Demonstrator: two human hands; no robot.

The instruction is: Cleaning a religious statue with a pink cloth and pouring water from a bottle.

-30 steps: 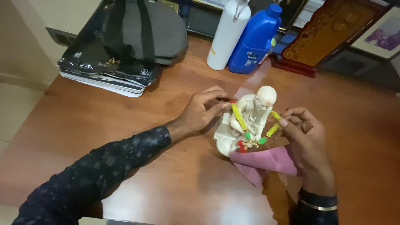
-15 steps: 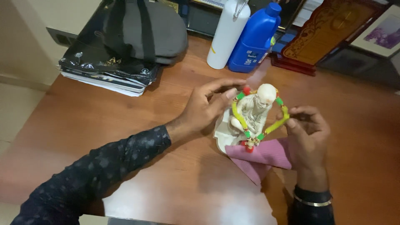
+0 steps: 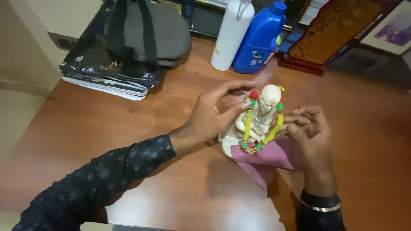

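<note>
The garland [image 3: 262, 124] now rises higher around the statue [image 3: 261, 115]'s head. The left hand [image 3: 214, 113] pinches it at ten o'clock; the right hand [image 3: 310, 137] pinches it at three o'clock.

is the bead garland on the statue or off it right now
On, though not settled. The garland loops over the white statue's head and hangs down its front, while the left hand and right hand hold its sides.

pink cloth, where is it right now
In the head view the pink cloth lies on the wooden table, at the white statue's base, just left of the right hand.
</note>
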